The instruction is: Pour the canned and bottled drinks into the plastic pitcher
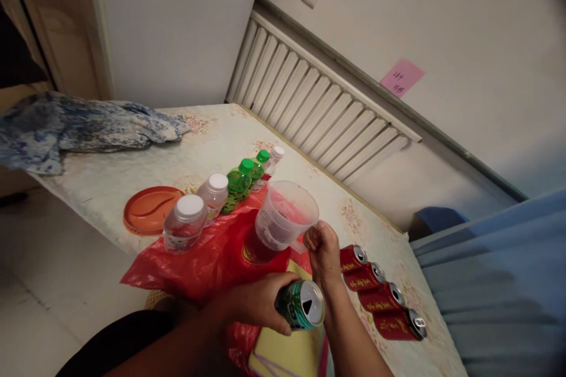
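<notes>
My left hand (263, 300) is wrapped around a green drink can (300, 306), tilted so that its opened top faces me. My right hand (322, 244) grips the handle of a clear plastic measuring jug (276, 227). Red shows through the jug's wall and open mouth; whether it has liquid inside, I cannot tell. Just below the jug a dark red, rounded thing with yellow marks (256, 250) is partly hidden. Beneath both hands lie a red plastic bag (198, 265) and a folded yellow cloth (287, 347).
Several red cans (382, 297) line the table's right side. Behind the bag stand two white-capped jars (183, 230), green-capped bottles (239, 182) and a smaller white-capped bottle (275, 159). An orange lid (148, 212) lies at left, a patterned cloth (110, 123) farther back. A radiator (318, 94) lines the wall.
</notes>
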`<state>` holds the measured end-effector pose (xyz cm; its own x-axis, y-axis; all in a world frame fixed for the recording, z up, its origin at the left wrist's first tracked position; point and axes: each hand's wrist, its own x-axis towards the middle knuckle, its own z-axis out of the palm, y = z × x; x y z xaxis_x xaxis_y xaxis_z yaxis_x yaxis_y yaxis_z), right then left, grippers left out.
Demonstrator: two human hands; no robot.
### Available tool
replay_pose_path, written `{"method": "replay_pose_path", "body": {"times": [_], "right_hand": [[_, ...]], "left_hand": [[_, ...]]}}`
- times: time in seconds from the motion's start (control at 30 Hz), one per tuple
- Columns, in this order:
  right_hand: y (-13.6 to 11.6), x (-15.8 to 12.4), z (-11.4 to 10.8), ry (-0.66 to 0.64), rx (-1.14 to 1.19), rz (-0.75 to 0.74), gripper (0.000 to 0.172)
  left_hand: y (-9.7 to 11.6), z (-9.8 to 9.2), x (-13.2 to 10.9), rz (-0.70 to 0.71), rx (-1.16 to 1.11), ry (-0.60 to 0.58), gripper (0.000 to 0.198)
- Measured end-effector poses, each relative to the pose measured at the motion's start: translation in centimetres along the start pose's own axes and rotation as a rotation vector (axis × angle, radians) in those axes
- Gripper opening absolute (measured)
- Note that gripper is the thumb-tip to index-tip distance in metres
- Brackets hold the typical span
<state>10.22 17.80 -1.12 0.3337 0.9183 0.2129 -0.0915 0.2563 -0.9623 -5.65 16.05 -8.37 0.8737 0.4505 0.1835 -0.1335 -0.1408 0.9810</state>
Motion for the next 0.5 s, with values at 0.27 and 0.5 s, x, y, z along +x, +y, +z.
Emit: {"method": "replay_pose_path", "body": {"times": [0.27,0.5], "right_hand": [[-7.8,2.1,-0.2,0.085,-0.119,-0.181,0.043],[-14.8,1.7,-3.3,0.128,-0.297,-0.202,0.047]], "left_hand": [[0.9,-0.8,-0.1,-0.017,-0.036,0.003,0.076],[0.6,-2.3,0.6,-0.007,-0.091,0.100,0.077]]}}
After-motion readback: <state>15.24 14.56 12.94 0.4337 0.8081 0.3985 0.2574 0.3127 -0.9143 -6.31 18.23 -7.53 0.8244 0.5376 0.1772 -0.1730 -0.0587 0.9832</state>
